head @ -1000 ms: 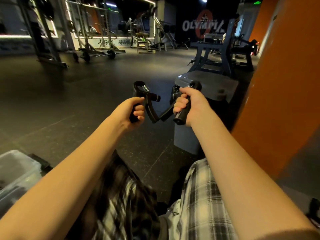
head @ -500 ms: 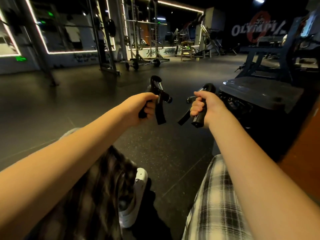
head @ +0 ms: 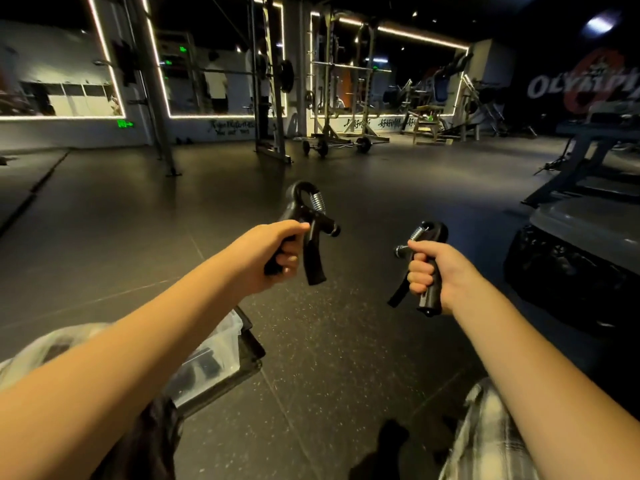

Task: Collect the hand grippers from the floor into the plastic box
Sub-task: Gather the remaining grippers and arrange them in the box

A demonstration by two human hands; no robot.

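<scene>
Two hand grippers (head: 314,261) farther apart, left hand (head: 272,252), right hand (head: 435,271) each grip one, plastic box (head: 225,339) reappeared

Two hand grippers: the left hand gripper (head: 313,261) and the right hand gripper (head: 437,232). Two hands, the left hand (head: 273,252) and the right hand (head: 434,271), each gripping one. One plastic box (head: 221,341), near left (dark contents too murky to count). One barbell (head: 341,145), far.

Dim room; white light strips (head: 52,117) glow far off, glinting on the dark floor (head: 138,237). The edges bend and blur.
</scene>
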